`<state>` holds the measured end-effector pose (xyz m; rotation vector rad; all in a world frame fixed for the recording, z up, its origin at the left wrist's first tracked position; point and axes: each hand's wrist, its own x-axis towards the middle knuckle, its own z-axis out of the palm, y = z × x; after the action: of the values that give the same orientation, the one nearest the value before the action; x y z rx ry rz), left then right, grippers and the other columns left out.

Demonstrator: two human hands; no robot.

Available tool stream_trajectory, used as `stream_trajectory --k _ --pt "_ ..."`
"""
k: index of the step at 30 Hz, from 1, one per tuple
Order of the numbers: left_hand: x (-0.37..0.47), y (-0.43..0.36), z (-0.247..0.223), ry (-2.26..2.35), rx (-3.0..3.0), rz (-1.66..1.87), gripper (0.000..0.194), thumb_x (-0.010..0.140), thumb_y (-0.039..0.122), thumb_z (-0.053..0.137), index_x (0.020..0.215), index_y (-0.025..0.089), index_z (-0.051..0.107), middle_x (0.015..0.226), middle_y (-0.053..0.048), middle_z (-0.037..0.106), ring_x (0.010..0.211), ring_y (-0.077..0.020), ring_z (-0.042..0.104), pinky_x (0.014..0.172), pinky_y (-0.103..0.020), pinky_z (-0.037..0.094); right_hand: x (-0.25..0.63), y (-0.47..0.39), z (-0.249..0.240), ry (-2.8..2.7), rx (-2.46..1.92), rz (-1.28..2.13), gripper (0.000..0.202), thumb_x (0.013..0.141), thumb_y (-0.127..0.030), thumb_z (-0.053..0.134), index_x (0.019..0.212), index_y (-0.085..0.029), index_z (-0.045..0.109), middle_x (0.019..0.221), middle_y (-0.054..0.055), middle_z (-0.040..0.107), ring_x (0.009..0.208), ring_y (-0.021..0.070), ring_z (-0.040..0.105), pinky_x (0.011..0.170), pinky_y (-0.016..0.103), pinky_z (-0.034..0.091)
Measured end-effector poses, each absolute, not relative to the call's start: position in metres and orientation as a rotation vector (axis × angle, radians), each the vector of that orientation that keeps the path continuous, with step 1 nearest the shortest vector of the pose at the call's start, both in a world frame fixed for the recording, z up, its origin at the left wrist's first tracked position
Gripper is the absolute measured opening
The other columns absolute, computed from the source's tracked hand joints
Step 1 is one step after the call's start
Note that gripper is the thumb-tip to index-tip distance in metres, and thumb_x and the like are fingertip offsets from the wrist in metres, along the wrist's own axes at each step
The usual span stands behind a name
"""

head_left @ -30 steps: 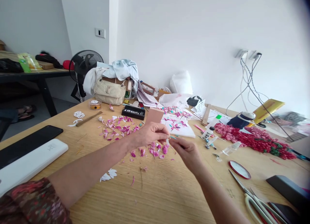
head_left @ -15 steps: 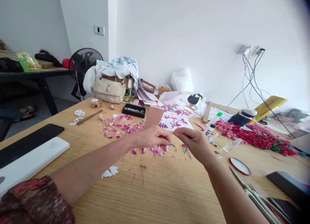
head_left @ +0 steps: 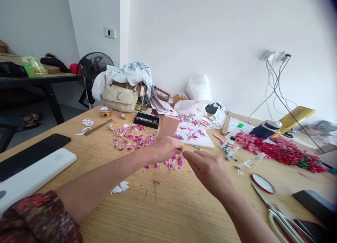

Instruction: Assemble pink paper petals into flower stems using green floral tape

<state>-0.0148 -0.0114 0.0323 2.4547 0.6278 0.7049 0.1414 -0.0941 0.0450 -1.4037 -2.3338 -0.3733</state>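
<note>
My left hand [head_left: 168,148] is closed in a pinch above the middle of the wooden table [head_left: 195,215]. My right hand [head_left: 206,164] meets it fingertip to fingertip, its fingers pressed together and the back of the hand turned up. Whatever lies between the fingertips is too small or hidden. Just under them shows a pink petal cluster [head_left: 180,160]; whether it is held or lies on the table I cannot tell. Loose pink petals [head_left: 134,136] are scattered beyond my left forearm. Behind the hands, pink flowers with teal leaves [head_left: 192,135] lie on a white sheet [head_left: 206,142].
To the right lie scissors [head_left: 273,209], a red-rimmed round lid [head_left: 262,183], small bottles [head_left: 228,143] and a pile of red flowers [head_left: 279,150]. A white power bank [head_left: 39,180] and black phone [head_left: 37,153] are at left. White petals [head_left: 119,188] lie near my left forearm.
My right hand has moved left and turned over, so its fingertips now meet those of my left hand. The small green-tipped piece at my left fingertips is no longer visible.
</note>
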Motion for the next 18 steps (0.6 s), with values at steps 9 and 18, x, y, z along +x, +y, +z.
stream_trajectory --k 9,18 --pt "-0.023 -0.013 0.047 0.650 2.148 0.671 0.012 0.076 0.018 0.049 0.072 0.013 0.059 0.060 0.003 0.051 0.057 -0.0080 0.046 0.056 -0.018 0.034 0.150 -0.087 0.057 -2.155 -1.361 0.043 0.023 0.083 -0.026 0.044 0.074 -0.018 0.064 0.061 0.000 0.062 0.053 0.0103 0.051 0.050 0.019 0.036" --pt "-0.020 -0.009 0.043 0.732 2.041 0.836 0.010 0.073 0.018 0.048 0.067 0.014 0.056 0.061 0.002 0.053 0.060 -0.0094 0.049 0.059 -0.020 0.037 0.145 -0.091 0.037 -2.240 -1.538 -0.234 0.028 0.085 -0.026 0.038 0.074 -0.019 0.062 0.054 0.000 0.057 0.046 0.0097 0.048 0.046 0.020 0.029"
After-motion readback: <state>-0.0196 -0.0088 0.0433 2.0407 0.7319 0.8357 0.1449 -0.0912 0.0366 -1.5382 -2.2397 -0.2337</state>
